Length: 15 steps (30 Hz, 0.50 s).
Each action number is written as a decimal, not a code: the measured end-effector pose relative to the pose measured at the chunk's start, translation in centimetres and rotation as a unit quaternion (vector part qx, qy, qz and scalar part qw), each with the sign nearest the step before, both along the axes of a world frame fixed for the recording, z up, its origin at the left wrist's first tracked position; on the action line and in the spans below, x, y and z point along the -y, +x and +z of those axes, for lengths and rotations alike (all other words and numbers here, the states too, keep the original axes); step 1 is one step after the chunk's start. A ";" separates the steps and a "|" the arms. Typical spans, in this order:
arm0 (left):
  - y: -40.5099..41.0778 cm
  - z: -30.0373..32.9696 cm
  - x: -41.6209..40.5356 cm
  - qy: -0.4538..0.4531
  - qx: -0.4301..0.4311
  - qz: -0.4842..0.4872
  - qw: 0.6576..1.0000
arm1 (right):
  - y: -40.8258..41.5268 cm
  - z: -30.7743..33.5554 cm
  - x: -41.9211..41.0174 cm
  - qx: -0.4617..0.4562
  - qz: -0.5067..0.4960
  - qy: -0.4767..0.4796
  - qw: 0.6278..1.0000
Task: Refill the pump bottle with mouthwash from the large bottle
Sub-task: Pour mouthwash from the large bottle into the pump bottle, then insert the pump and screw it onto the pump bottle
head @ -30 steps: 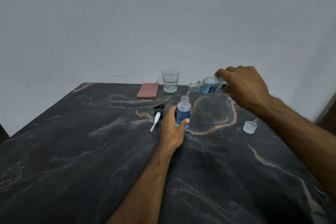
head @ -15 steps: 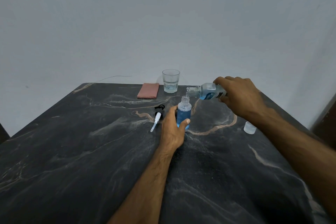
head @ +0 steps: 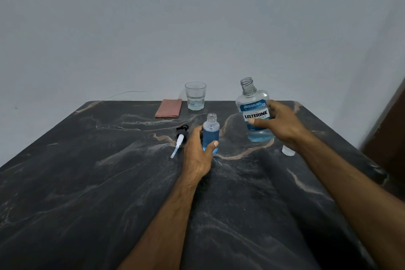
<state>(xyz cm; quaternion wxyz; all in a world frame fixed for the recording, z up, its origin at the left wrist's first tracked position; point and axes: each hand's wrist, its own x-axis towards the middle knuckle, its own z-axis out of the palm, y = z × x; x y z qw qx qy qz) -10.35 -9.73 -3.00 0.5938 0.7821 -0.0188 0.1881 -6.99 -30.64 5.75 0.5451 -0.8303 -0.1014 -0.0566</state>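
Note:
The small clear pump bottle [head: 210, 131] stands upright and uncapped on the dark marble table [head: 109, 182], mostly full of blue liquid. My left hand [head: 197, 155] wraps around its lower body. To its right, the large Listerine mouthwash bottle [head: 253, 107] is upright with its neck open and a little blue liquid at its base. My right hand [head: 280, 125] grips it from the right side. The black pump head [head: 180, 138] with its white tube lies flat on the table, left of the small bottle.
A glass [head: 195, 95] with some water and a folded pink cloth [head: 168, 111] sit at the table's far edge by the wall. A clear cap [head: 288, 150] lies partly hidden behind my right forearm. A brown surface borders the far right.
My right hand has swung the large bottle from a tilted pouring position over the small bottle back to upright, further right. The left hand stayed put.

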 end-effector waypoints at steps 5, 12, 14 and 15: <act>0.1 -0.1 0.0 0.000 -0.003 -0.001 1.000 | -0.2 -2.1 0.3 -0.035 0.036 0.122 0.991; 0.3 -0.1 0.0 0.005 -0.016 0.007 1.000 | -0.2 -3.4 0.4 -0.064 0.051 0.166 0.983; 0.3 -0.2 0.0 0.008 -0.018 0.009 1.000 | -0.2 -3.5 0.5 -0.068 0.049 0.162 0.983; 0.3 -0.2 0.0 0.009 -0.018 0.010 1.000 | -0.2 -3.6 0.5 -0.071 0.047 0.162 0.983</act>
